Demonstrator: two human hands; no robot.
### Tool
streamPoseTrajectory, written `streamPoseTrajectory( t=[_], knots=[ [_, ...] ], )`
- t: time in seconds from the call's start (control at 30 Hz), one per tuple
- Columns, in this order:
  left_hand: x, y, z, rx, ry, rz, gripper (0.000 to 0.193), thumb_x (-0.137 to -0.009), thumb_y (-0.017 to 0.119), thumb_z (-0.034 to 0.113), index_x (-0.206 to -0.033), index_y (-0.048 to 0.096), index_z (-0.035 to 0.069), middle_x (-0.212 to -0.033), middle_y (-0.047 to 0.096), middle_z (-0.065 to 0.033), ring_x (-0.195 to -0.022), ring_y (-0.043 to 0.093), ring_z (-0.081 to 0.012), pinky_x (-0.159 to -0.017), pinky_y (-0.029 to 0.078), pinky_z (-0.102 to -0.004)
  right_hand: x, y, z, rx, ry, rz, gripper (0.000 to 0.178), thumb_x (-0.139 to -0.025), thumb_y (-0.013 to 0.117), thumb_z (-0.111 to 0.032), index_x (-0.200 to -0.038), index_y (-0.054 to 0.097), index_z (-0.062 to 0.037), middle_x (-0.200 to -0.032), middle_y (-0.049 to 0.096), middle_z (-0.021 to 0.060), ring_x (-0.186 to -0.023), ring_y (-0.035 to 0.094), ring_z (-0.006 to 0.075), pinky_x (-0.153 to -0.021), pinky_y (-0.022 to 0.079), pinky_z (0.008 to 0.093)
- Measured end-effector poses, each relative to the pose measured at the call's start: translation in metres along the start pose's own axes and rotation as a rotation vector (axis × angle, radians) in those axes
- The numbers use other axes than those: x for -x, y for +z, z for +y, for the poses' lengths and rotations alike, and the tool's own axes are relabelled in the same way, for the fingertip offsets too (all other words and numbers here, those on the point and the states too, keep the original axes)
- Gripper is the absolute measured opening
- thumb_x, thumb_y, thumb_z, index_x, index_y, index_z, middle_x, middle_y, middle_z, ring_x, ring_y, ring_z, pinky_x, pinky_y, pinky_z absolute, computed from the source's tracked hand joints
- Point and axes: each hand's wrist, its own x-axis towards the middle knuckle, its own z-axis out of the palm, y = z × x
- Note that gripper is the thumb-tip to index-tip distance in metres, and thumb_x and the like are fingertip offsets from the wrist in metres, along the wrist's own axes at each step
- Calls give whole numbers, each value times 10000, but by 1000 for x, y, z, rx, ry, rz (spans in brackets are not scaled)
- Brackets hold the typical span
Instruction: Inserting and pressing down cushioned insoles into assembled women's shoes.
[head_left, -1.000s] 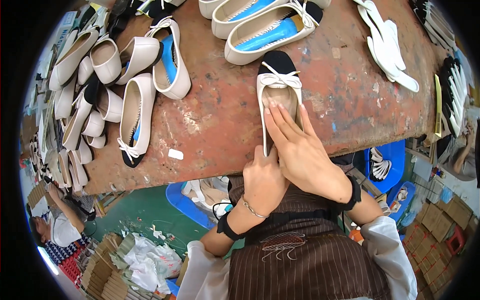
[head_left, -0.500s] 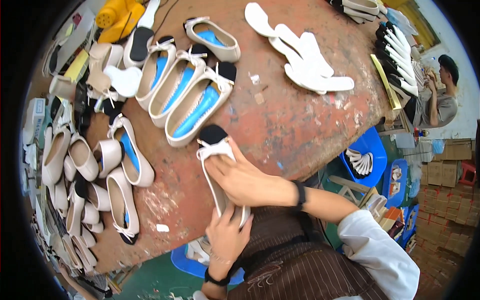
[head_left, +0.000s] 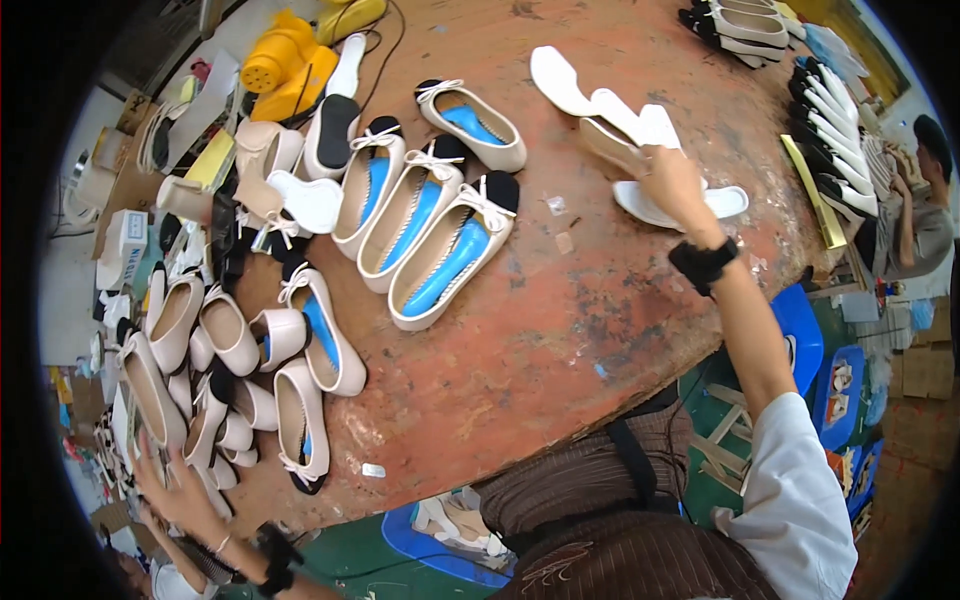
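Note:
My right hand [head_left: 668, 188] is over the loose pile of white insoles [head_left: 636, 118] at the far middle of the table. Its fingers are closed on one insole [head_left: 608, 146], which is lifted at a tilt and blurred, its beige face showing. Another white insole [head_left: 735, 203] lies flat under that hand. At the lower left, my left hand [head_left: 182, 498] is stretched out beside a crowd of pale ballet flats [head_left: 150, 385]. Its fingers look spread and slightly blurred, with nothing seen in them.
Flats with black toes, bows and blue inner pads [head_left: 445, 275] stand mid-table. Beyond them is a yellow machine [head_left: 285, 65]. At right are a row of white-and-black shoe parts [head_left: 825, 130] and a co-worker [head_left: 930, 210]. A blue basin [head_left: 400, 540] sits below the table edge.
The flat that both hands held at the front is no longer there. My left hand has moved to the left-hand shoes, my right hand to the far insoles, lifting one. The view has shifted.

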Motion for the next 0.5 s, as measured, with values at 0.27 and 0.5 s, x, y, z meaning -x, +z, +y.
streamPoseTrajectory(
  t=[0.27, 0.5],
  knots=[
    [54, 46, 308, 925, 422, -363, 246, -752, 786, 108, -966, 689, 34, -1496, 442, -217, -1386, 395, -420, -1103, 366, -495, 24, -109, 2, -1176, 313, 376, 308, -804, 510, -8, -1078, 640, 45, -929, 653, 105, -810, 603, 197, -783, 479, 303],
    [121, -8, 273, 1106, 207, -469, 134, -747, 737, -32, -837, 640, -10, -1386, 561, -213, -1243, 549, -423, -1050, 434, -451, 110, -142, -56, -1564, 280, -212, 542, -1012, 511, -429, -1261, 573, 49, -992, 587, 47, -740, 434, 77, -663, 361, 233]
  ],
)
